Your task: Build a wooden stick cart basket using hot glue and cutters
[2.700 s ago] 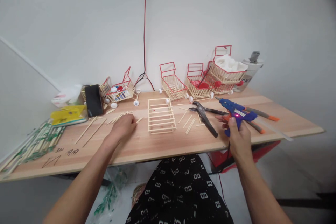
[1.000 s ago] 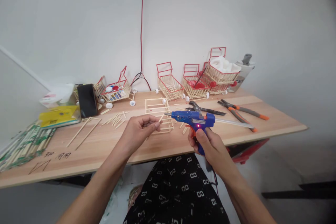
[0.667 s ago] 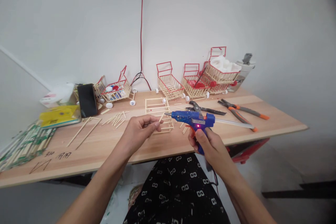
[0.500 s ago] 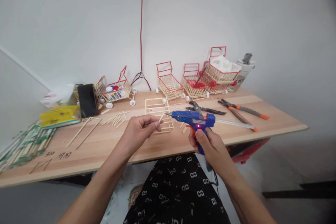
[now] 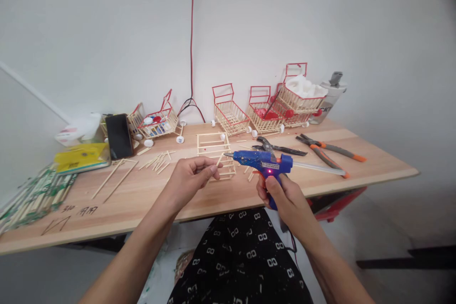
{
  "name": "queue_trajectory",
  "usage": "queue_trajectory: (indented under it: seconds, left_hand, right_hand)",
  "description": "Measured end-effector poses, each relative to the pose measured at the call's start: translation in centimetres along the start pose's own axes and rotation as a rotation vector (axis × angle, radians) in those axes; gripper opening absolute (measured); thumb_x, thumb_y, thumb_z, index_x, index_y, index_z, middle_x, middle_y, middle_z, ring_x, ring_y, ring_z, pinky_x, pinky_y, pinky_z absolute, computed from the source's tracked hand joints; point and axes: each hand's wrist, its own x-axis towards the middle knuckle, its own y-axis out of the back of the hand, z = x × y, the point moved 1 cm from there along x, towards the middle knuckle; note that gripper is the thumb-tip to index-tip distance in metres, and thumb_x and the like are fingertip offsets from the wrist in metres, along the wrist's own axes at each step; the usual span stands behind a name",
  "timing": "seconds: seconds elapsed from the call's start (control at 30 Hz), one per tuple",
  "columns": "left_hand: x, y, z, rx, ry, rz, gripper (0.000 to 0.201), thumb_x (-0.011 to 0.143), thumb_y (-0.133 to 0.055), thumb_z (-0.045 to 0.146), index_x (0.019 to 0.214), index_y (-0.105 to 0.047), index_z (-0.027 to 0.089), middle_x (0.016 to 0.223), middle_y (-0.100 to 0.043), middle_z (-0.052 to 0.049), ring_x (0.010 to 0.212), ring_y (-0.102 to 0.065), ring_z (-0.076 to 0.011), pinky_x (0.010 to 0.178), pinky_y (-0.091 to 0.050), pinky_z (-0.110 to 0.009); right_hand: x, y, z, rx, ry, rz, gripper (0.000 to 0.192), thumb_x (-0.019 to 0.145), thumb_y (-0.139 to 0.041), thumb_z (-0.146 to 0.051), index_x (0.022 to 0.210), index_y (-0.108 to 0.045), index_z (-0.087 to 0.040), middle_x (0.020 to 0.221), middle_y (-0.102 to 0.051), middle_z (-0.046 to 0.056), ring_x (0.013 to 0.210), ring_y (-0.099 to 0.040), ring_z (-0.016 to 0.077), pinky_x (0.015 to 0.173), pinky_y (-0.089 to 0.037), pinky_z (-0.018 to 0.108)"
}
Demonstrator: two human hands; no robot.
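Glue gun (image 5: 261, 161) is up in the R hand (image 5: 283, 192), held above the counter (image 5: 142, 209) near its front edge, nozzle pointing L, red light on. R fingers are closed round the grip by the orange trigger; thumb lies against the back of the handle. L hand (image 5: 192, 173) has a short stick (image 5: 220, 159) pinched b/w thumb & fingertips, nearly no gap, w/ the stick's upper end sticking out at the nozzle tip. Can't quite tell if tip & wood touch or sit just beside each other; too small at this res.

Just changed: approx 2.7 s ago the L hand was down at the loose sticks (image 5: 156, 161) & the gun was off to the R, by the pliers (image 5: 320, 149). Now both hands have met mid-counter; over the last half sec or so they've hardly moved. Means, I'd judge, that picking a piece is done & the work is at the gluing stage, w/ the stick not yet on anything.

Ladder-like wooden frame (image 5: 213, 148) is on the counter just behind & partly hidden by L hand, stick and gun. Finished-looking carts (image 5: 230, 116) w/ red trim stand along the wall, well apart from the hands.
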Motion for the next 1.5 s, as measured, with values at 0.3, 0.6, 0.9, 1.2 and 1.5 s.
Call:
queue_trajectory:
  seconds: [0.3, 0.6, 0.9, 1.2, 1.5]
  left_hand:
    - [0.0, 0.0, 0.0, -0.01, 0.015, 0.0, 0.031, 0.081, -0.066, 0.046, 0.072, -0.068, 0.016, 0.051, -0.04, 0.005, 0.048, -0.03, -0.0077, 0.048, -0.019, -0.023]
    - [-0.2, 0.1, 0.0, -0.079, 0.033, -0.005, 0.03, 0.08, -0.07, 0.044, 0.076, -0.07, 0.015, 0.064, -0.059, 0.0, 0.049, -0.036, -0.0065, 0.046, -0.025, -0.022]
    - [1.4, 2.3, 0.2, -0.499, -0.002, 0.109, 0.028, 0.068, -0.087, 0.034, 0.075, -0.072, 0.013, 0.063, -0.059, 0.0, 0.055, -0.047, -0.006, 0.05, -0.036, -0.018]
    - [2.0, 1.9, 0.5, -0.62, 0.012, 0.068, 0.03, 0.062, -0.091, 0.03, 0.071, -0.071, 0.009, 0.061, -0.058, -0.001, 0.054, -0.048, -0.0054, 0.047, -0.037, -0.015]
    - [2.1, 2.2, 0.0, -0.648, 0.019, 0.066, 0.03, 0.062, -0.091, 0.029, 0.072, -0.072, 0.008, 0.062, -0.059, -0.001, 0.055, -0.05, -0.0055, 0.047, -0.039, -0.014]
  right_hand:
    - [0.0, 0.0, 0.2, -0.026, 0.04, 0.001, 0.044, 0.1, -0.04, -0.055, 0.073, -0.05, -0.021, 0.065, -0.05, -0.001, 0.059, -0.047, 0.0132, 0.058, -0.037, 0.028]
    - [0.0, -0.1, 0.1, -0.044, 0.03, 0.028, 0.046, 0.099, -0.041, -0.056, 0.071, -0.05, -0.021, 0.064, -0.051, -0.001, 0.059, -0.047, 0.013, 0.058, -0.037, 0.027]
    - [-0.6, -0.5, 0.0, -0.048, 0.011, -0.05, 0.048, 0.099, -0.04, -0.058, 0.072, -0.053, -0.02, 0.066, -0.055, 0.001, 0.06, -0.05, 0.0135, 0.058, -0.039, 0.027]
    - [-1.6, -1.3, -0.3, -0.091, 0.017, -0.16, 0.051, 0.099, -0.04, -0.057, 0.067, -0.053, -0.019, 0.061, -0.053, 0.0, 0.057, -0.048, 0.0124, 0.056, -0.036, 0.026]
    - [-1.3, -1.5, -0.4, -0.167, 0.022, -0.148, 0.053, 0.098, -0.038, -0.058, 0.064, -0.052, -0.019, 0.059, -0.052, 0.0, 0.055, -0.048, 0.0122, 0.054, -0.035, 0.025]
